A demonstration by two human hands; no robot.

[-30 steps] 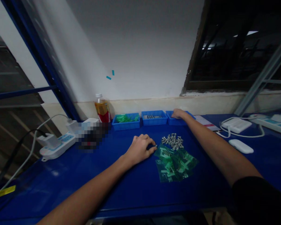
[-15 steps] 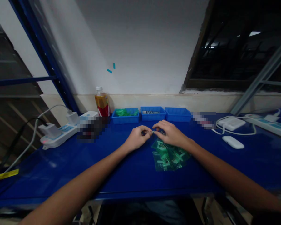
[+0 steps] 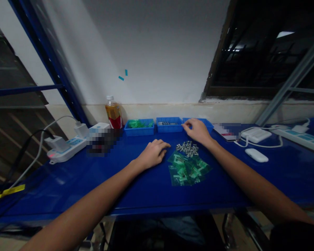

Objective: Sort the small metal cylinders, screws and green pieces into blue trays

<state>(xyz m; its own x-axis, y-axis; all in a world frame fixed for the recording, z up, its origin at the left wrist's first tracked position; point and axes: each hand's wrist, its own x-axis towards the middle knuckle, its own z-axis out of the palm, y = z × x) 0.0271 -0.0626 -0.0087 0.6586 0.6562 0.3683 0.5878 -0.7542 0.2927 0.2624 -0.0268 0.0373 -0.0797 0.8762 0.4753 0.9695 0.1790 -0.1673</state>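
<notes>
My left hand (image 3: 154, 154) rests on the blue tabletop, palm down, fingers apart and nothing visible in them. To its right lies a pile of small silvery metal fasteners (image 3: 187, 149). Just below the pile, green plastic bags (image 3: 189, 170) overlap, with pale marks and some slim metal pieces on or in them. My right hand (image 3: 197, 130) is in front of the right blue bin (image 3: 208, 126), hiding much of it. Its thumb and fingertips come together near that bin's left end; whatever is between them is too small to make out.
The middle blue bin (image 3: 170, 129) holds slim metal pieces; the left blue bin (image 3: 139, 131) holds green plastic. A drink bottle (image 3: 113, 113) stands by the wall. Power strips (image 3: 68, 150) with cables lie left and right. A white case (image 3: 256, 155) sits on the right.
My hands have parted. The right one has moved up and away to the right bin, uncovering the fastener pile. My left hand has loosened its pinch and stayed nearly in place.
</notes>
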